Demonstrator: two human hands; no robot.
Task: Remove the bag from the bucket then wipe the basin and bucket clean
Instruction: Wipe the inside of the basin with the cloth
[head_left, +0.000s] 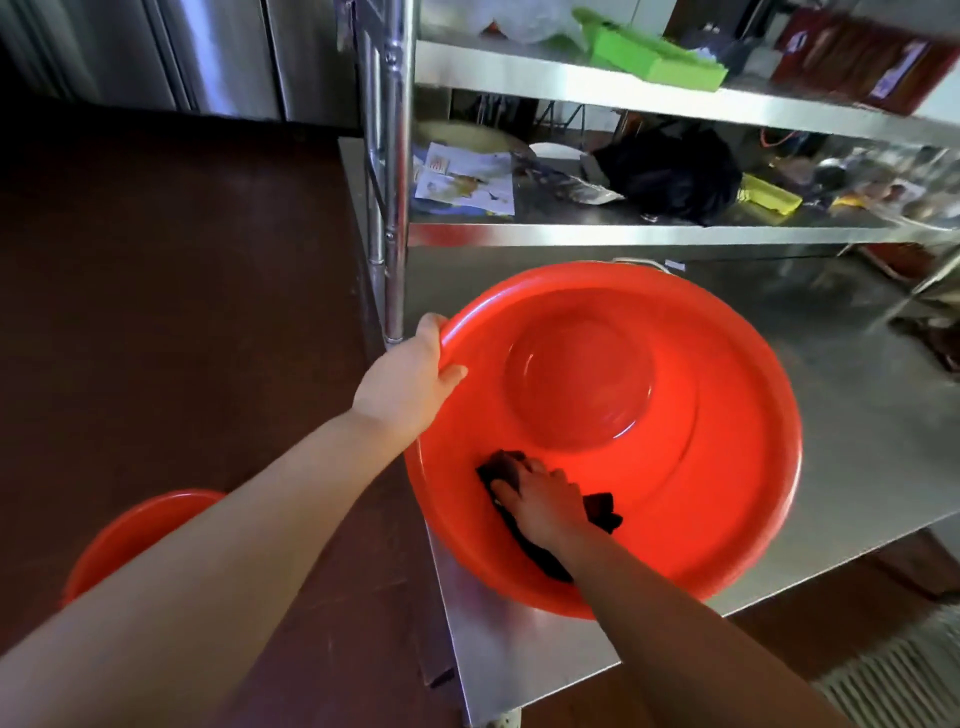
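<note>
A large red plastic basin (727, 415) rests on the steel table, tilted toward me. My left hand (410, 379) grips its left rim, thumb inside and fingers over the edge. Inside the basin, my right hand (540, 499) presses a dark cloth (602, 506) against the near inner wall, fingers spread over it. On the floor at the lower left stands a red bucket (135, 535), partly hidden behind my left forearm. A black bag (675, 176) lies on the shelf above the table.
The steel table (857, 405) has a two-level shelf over its back, held by a steel post (395, 208). Papers (467, 179), a yellow box (769, 195) and a green box (660, 60) sit on the shelves. Dark brown floor (182, 286) spreads to the left.
</note>
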